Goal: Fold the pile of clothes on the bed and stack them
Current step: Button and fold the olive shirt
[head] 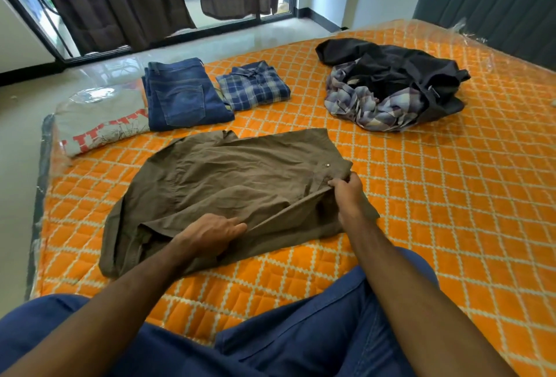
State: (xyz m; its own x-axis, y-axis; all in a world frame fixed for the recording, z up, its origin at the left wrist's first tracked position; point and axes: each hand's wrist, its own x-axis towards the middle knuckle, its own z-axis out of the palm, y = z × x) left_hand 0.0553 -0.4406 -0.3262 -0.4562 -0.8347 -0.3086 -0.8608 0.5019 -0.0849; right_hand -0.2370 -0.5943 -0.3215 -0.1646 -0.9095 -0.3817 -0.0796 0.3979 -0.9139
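Bed (421, 196): shirt (225, 184) under both fingers (237, 227)

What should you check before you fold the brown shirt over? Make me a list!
1. Right hand pinches the brown shirt at its edge: ok.
2. Left hand presses the shirt down at the fold line: ok.
3. Shirt lies smooth: not ok, still wrinkled.
4. Near sleeve tucked in: cannot tell.
5. Folded jeans and folded plaid shirt lie apart from the shirt: ok.
6. Unfolded pile out of the way: ok.
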